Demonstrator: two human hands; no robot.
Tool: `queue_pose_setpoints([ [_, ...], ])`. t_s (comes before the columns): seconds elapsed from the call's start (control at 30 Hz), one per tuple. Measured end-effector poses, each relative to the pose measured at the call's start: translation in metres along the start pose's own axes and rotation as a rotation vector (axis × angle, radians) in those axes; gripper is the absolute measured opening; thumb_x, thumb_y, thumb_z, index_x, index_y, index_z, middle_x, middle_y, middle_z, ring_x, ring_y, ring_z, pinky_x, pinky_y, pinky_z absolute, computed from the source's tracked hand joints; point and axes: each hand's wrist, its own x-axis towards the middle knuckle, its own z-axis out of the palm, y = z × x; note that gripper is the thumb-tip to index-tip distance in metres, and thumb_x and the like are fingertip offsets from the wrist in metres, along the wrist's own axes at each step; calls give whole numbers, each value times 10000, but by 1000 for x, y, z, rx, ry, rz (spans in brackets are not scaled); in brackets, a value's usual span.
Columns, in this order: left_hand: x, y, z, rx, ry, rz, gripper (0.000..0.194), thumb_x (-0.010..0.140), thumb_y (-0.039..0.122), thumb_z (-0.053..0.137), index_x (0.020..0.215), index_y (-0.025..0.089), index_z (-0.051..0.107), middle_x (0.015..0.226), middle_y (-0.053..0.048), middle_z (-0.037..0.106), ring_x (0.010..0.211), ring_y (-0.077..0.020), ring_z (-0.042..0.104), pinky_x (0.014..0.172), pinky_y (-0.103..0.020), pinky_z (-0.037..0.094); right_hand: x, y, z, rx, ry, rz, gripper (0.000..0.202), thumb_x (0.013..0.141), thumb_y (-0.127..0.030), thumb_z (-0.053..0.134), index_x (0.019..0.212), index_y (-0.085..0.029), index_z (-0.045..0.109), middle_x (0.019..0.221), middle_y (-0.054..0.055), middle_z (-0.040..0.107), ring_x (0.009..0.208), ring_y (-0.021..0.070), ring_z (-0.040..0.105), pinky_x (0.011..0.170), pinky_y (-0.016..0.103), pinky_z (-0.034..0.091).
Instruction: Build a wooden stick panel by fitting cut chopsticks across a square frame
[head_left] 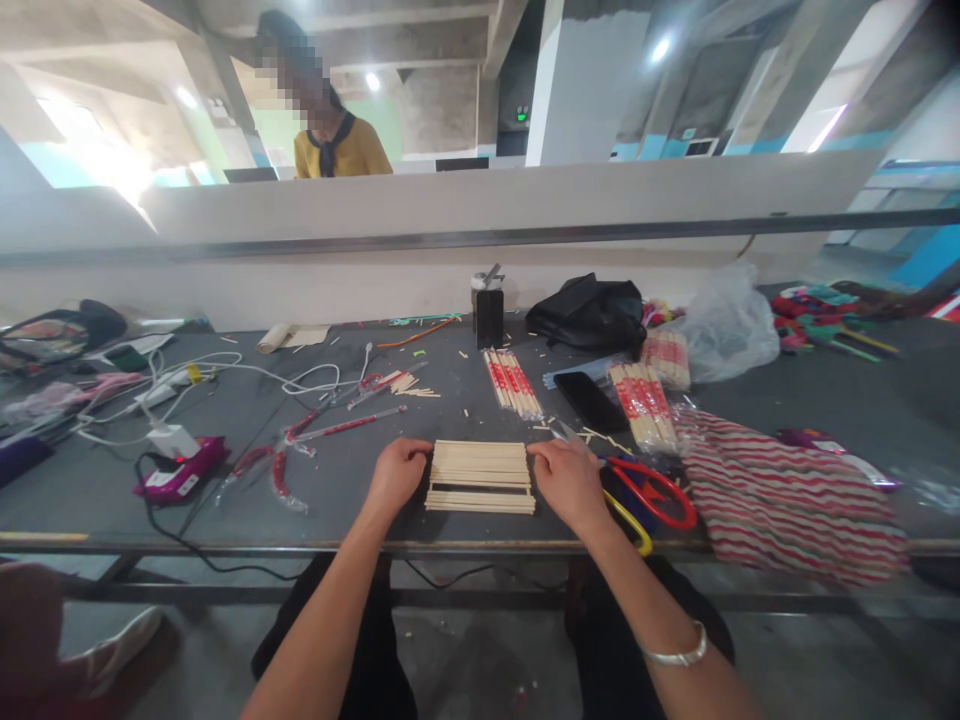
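While sticks (480, 465) lie between, left hand (399, 474) touches one end; right hand (570, 482), another.

Nothing can be read: red markings (640, 397) on stick packets (513, 384) and a lit green sign (522, 115) are blurred.

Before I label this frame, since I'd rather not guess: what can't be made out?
Head view:
- Row of pale sticks: underside, facing the table.
- Left hand: curled fingertips, hidden beneath it.
- Yellow handle: upper end, behind the right hand.
- Red-wrapped sticks: any wording, too small.
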Motion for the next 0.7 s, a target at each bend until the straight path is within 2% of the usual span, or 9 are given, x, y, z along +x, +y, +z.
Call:
queue_pose_setpoints([
  [0.17, -2, 2, -1, 24, -3, 10, 309, 673, 137, 496, 767, 251, 768, 863, -41, 728, 860, -235, 634, 841, -329, 457, 0, -1, -1, 24, -15, 7, 307, 837, -148, 451, 952, -244, 719, 954, 32, 707, 950, 214, 599, 833, 354, 366],
  [0.47, -2, 5, -1, 148, -65, 24, 371, 712, 134, 445, 890, 197, 765, 939, -57, 722, 902, -202, 629, 848, -287, 454, 0, -4, -3, 26, -29, 26, 309, 836, -147, 450, 955, -236, 720, 976, 30, 707, 958, 215, 597, 804, 342, 366],
  [0.7, -3, 8, -2, 187, -74, 46, 381, 721, 129, 432, 896, 196, 764, 924, -48, 723, 888, -193, 633, 840, -279, 461, 1, -2, -2, 51, -38, 15, 310, 835, -138, 454, 967, -234, 717, 976, 25, 706, 973, 198, 597, 857, 325, 373],
])
